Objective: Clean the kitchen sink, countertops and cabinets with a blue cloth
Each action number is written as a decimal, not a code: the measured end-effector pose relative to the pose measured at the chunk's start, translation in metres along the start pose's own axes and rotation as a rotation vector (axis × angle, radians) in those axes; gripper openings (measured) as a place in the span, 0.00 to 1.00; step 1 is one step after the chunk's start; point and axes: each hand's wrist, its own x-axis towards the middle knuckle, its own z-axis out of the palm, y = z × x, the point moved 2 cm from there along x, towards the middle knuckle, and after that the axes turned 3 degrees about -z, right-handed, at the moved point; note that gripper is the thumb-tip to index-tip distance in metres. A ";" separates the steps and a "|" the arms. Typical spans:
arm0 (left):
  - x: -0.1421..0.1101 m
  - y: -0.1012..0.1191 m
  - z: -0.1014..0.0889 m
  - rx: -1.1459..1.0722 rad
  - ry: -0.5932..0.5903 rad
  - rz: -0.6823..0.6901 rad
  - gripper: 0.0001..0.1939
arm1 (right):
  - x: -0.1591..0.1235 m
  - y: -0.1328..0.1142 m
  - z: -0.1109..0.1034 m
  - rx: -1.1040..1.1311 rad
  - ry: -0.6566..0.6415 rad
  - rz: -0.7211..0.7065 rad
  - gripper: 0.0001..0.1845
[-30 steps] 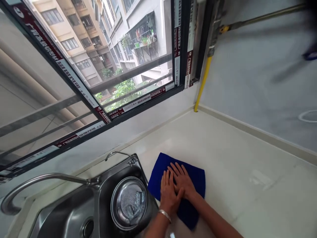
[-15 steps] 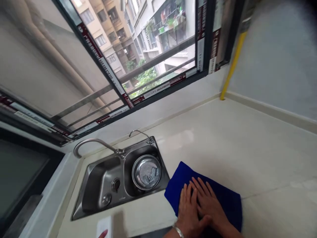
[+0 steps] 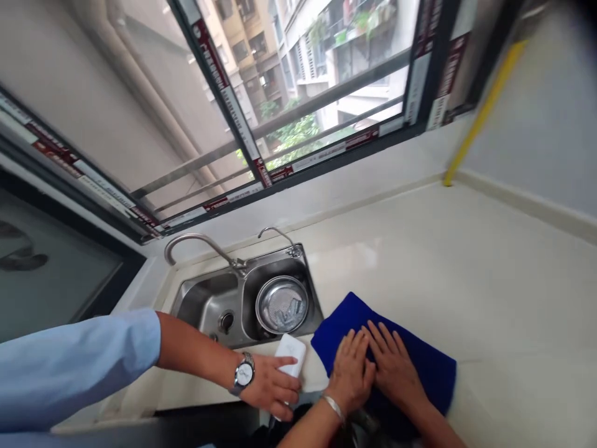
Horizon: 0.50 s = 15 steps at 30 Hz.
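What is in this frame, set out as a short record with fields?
left hand: left hand open, flat on blue cloth
right hand: right hand open, flat on the same cloth, beside the left
other person: another person's hand, wristwatch above it, fingers on a white handheld device
sink: double-bowl sink; perforated metal strainer in the right bowl
surface: pale countertop

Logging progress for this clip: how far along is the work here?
Already done: the blue cloth lies spread on the counter. In hand: the left hand and right hand rest flat on it, so the work looks unfinished. Left: how much remains, the view cannot settle; no finished result can be made out.
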 end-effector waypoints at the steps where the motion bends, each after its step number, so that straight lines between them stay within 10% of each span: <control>1: 0.021 -0.003 0.008 0.023 -0.001 -0.021 0.11 | -0.002 0.000 -0.002 -0.017 0.005 0.033 0.36; 4: 0.114 -0.009 0.052 0.213 0.424 -0.369 0.24 | -0.014 0.003 -0.010 -0.059 0.037 0.107 0.36; 8: 0.233 -0.003 0.112 0.237 0.394 -0.307 0.34 | -0.042 0.019 -0.030 -0.095 0.107 0.195 0.39; 15: 0.281 0.016 0.139 0.182 0.254 -0.024 0.36 | -0.104 0.033 -0.065 -0.221 0.192 0.312 0.41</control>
